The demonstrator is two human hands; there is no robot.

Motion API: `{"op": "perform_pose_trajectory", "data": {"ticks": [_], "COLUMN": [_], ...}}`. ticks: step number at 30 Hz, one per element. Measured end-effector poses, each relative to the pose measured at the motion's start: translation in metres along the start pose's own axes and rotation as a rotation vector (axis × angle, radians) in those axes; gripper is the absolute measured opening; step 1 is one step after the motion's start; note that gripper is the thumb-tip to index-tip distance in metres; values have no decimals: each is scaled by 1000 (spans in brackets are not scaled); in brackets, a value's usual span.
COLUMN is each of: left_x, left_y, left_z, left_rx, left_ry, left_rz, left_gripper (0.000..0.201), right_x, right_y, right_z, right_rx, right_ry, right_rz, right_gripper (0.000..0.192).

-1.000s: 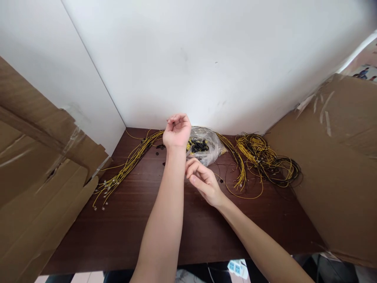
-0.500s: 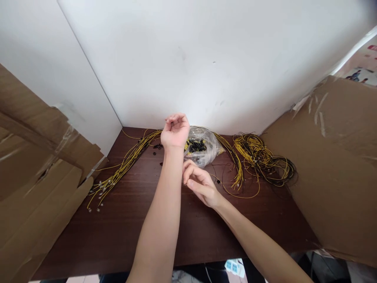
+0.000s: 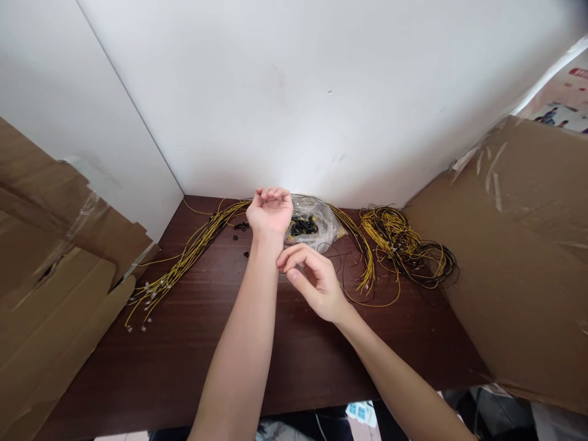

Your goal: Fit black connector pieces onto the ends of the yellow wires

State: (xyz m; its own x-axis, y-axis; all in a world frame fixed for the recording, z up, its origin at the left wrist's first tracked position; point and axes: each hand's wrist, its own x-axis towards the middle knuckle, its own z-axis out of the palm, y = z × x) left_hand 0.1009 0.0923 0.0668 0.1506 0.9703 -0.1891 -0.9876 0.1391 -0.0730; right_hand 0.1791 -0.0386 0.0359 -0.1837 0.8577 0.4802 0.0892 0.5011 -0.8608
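My left hand (image 3: 270,211) is raised palm up, its fingers curled in toward the palm in a loose fist, with nothing seen in it. Behind it and to the right, partly covered, lies a clear plastic bag (image 3: 325,222) of small black and yellow parts (image 3: 304,225). My right hand (image 3: 316,278) is beside my left wrist, thumb apart from bent fingers, and holds nothing visible. Its fingertips are at the edge of the left wrist; whether they press on it I cannot tell.
Yellow and black wires lie in a left bundle (image 3: 188,251), a right bundle (image 3: 362,248) and a tangled coil (image 3: 399,245) on the dark wooden table (image 3: 160,373). Black bits (image 3: 241,226) lie near the left bundle. Cardboard (image 3: 519,257) stands at both sides, a white wall (image 3: 294,98) behind.
My left hand has dropped slightly and its fingers have curled in more. My right thumb has moved away from the fingers, and that hand has shifted slightly left. The view has shifted a little.
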Motion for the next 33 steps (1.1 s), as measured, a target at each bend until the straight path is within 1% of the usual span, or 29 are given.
{"op": "perform_pose_trajectory", "data": {"ticks": [2,5,7,8,9,12,14,16,17,19,20,22,24,26,29,31,33], "left_x": [1,4,6,7,7,3,-4,-16,-23,-36,-42,-50,-54,-55,-56,-58,-60], "left_y": [1,3,4,4,5,7,10,16,19,25,28,34,37,38,37,36,35], "left_z": [-2,-3,-3,-4,-4,-8,-14,-25,-32,-49,-57,-73,-83,-87,-86,-84,-83], "left_rx": [75,196,223,229,238,333,488,712,810,943,984,1033,1085,1140,1192,1233,1309], "left_ry": [10,33,52,56,56,31,-20,-128,-197,-273,-283,-282,-297,-311,-298,-298,-326], "left_rz": [26,71,66,56,43,-34,-89,-73,-52,-27,-45,-170,-209,-211,-187,-153,-97], "left_gripper": [42,43,42,41,40,36,31,23,18,13,15,17,20,21,24,24,22], "right_x": [-1,-3,-3,-2,-1,4,7,9,9,9,8,8,7,7,8,8,8], "right_y": [-1,1,4,5,7,12,16,21,23,26,27,30,31,33,33,33,33], "right_z": [1,1,-2,-4,-7,-17,-23,-26,-26,-25,-24,-20,-17,-16,-16,-17,-17], "right_rx": [-74,-111,-77,-37,13,150,194,210,208,191,178,155,141,125,101,109,131], "right_ry": [-63,-185,-192,-153,-85,167,287,349,364,365,359,346,338,331,333,334,328], "right_rz": [-15,6,47,72,99,187,248,299,320,355,371,393,403,406,418,442,471], "right_gripper": [8,8,9,9,10,12,14,16,17,19,19,21,21,22,22,24,24]}}
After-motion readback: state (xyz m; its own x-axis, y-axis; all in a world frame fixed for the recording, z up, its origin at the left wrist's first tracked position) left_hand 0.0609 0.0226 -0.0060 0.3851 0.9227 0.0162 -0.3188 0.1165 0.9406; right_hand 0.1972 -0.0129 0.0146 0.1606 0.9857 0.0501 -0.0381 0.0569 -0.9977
